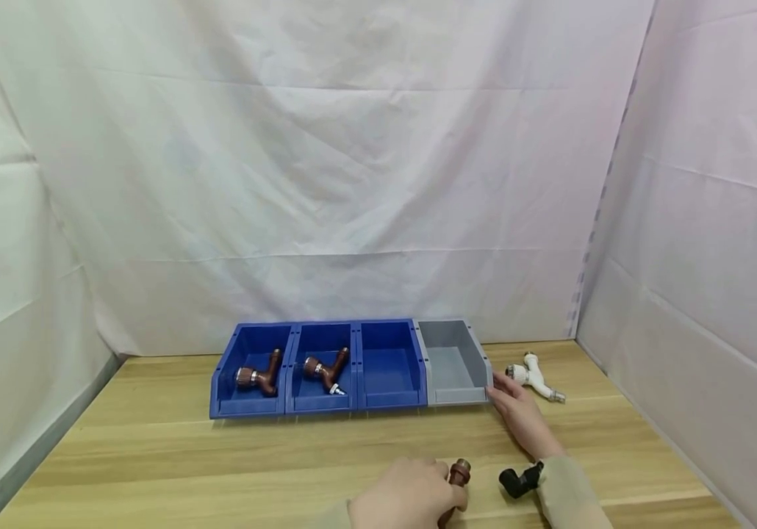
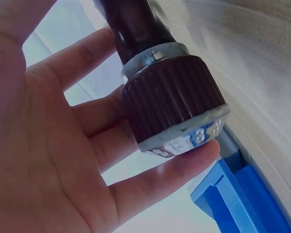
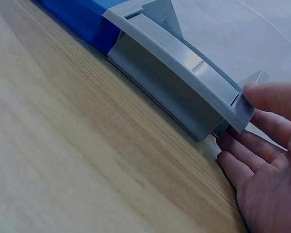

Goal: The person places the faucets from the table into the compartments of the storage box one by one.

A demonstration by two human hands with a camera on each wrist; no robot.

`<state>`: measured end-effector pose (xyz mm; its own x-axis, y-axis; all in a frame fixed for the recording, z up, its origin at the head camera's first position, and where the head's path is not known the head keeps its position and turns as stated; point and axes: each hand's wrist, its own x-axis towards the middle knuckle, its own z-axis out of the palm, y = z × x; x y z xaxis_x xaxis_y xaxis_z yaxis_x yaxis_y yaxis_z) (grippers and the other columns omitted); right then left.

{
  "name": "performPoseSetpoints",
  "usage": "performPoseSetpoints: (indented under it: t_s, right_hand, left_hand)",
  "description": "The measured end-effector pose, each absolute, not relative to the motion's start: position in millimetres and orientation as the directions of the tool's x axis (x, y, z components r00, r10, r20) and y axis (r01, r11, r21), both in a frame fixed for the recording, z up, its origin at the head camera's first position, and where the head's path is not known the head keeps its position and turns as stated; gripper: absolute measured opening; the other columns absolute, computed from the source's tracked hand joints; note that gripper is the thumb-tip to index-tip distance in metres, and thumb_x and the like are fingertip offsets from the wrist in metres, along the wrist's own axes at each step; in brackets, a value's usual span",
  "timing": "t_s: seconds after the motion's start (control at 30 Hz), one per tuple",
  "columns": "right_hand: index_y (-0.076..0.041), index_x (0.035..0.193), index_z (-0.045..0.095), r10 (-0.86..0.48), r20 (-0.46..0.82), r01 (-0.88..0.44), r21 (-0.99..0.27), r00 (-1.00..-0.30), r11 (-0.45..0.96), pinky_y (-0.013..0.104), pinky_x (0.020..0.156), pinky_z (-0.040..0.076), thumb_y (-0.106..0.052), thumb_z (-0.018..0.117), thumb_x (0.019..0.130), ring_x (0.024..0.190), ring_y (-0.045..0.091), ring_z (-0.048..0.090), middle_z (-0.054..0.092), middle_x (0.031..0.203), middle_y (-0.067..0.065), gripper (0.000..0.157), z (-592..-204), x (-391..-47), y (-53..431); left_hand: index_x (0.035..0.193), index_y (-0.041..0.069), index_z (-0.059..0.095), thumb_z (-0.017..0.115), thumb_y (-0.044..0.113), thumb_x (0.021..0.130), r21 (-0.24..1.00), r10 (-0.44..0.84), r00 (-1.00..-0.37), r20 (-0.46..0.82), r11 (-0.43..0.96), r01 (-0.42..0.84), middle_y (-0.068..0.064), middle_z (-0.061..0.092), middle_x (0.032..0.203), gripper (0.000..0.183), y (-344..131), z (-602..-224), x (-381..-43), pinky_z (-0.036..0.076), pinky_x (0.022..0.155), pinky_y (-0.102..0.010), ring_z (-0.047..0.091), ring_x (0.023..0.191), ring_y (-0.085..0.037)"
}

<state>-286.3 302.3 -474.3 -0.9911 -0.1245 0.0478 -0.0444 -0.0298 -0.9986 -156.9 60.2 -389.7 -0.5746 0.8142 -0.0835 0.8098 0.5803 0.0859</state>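
Observation:
My left hand (image 1: pixel 411 494) holds a dark brown tap (image 1: pixel 460 472) low over the front of the table. In the left wrist view, fingers curl behind the tap's ribbed knob (image 2: pixel 177 97), which has a silver collar and a printed end cap. My right hand (image 1: pixel 520 411) grips the front right corner of the grey bin (image 1: pixel 461 395). Seen from the right wrist, the thumb (image 3: pixel 266 97) presses on the bin's outer lip while the other fingers reach behind and beneath it. The upper end of the brown tap points away from me; its lower part is hidden by the left hand.
Blue bins (image 1: pixel 392 399) join the grey one in a row. Two of them hold a brown tap each, one plain (image 1: pixel 262 378) and one with a silver nozzle (image 1: pixel 327 371). A white tap (image 1: pixel 533 377) lies right of the row; a black fitting (image 1: pixel 517 481) lies beside the right sleeve.

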Motion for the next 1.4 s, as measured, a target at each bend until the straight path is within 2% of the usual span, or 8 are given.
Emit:
performPoseSetpoints:
  t_s: [0.33,0.63,0.87,1.0,1.2,1.4]
  right_hand:
    - [0.002,0.136,0.024,-0.114,0.053,-0.052,-0.999,-0.992,-0.017,0.015,0.086,0.036,-0.018,0.051,0.089,0.124,0.026,0.028,0.027,0.137,0.018,0.058,-474,-288,303]
    - [0.002,0.136,0.023,-0.117,0.052,-0.051,-0.999,-0.992,-0.008,0.014,0.086,0.036,-0.018,0.051,0.089,0.124,0.025,0.027,0.026,0.138,0.018,0.058,-476,-288,305]
    - [0.001,0.136,0.025,-0.123,0.055,-0.055,-0.998,-0.991,-0.005,0.016,0.086,0.036,-0.018,0.052,0.089,0.123,0.026,0.031,0.029,0.136,0.018,0.057,-476,-291,301]
    - [0.001,0.136,0.025,-0.119,0.041,-0.038,-0.999,-0.992,-0.02,0.016,0.087,0.037,-0.017,0.052,0.089,0.123,0.026,0.031,0.03,0.136,0.018,0.058,-476,-291,300]
    - [0.001,0.136,0.025,-0.107,0.049,-0.049,-0.999,-0.993,0.006,0.016,0.087,0.036,-0.019,0.053,0.088,0.122,0.024,0.031,0.029,0.137,0.017,0.058,-476,-289,301]
    - [0.001,0.136,0.024,-0.097,0.042,-0.042,-0.999,-0.994,-0.002,0.015,0.086,0.036,-0.018,0.052,0.089,0.123,0.025,0.03,0.028,0.137,0.018,0.058,-477,-288,301]
  left_hand:
    - [0.088,0.038,0.06,0.057,0.063,0.069,0.066,0.819,-0.573,0.01,0.572,0.818,0.015,0.047,0.073,0.031,52,-388,-159,0.033,0.048,-0.023,0.045,0.067,-0.001]
    - [0.093,0.039,0.06,0.056,0.064,0.07,0.094,0.814,-0.58,-0.021,0.579,0.81,0.014,0.049,0.078,0.034,51,-388,-160,0.035,0.051,-0.025,0.046,0.072,-0.003]
    - [0.085,0.038,0.06,0.058,0.064,0.068,0.063,0.808,-0.588,0.035,0.585,0.808,0.015,0.047,0.072,0.031,46,-390,-160,0.032,0.047,-0.024,0.045,0.067,-0.002]
    - [0.086,0.039,0.06,0.056,0.065,0.068,0.067,0.805,-0.593,0.025,0.59,0.805,0.016,0.048,0.073,0.032,45,-391,-160,0.033,0.048,-0.025,0.046,0.069,-0.002]
    - [0.079,0.037,0.06,0.056,0.066,0.067,0.071,0.809,-0.585,0.062,0.581,0.811,0.017,0.044,0.068,0.032,43,-393,-163,0.03,0.046,-0.022,0.042,0.063,0.0]
    - [0.082,0.037,0.06,0.057,0.064,0.069,0.125,0.813,-0.582,0.004,0.577,0.807,0.017,0.044,0.07,0.03,43,-391,-166,0.031,0.048,-0.021,0.041,0.064,0.0]
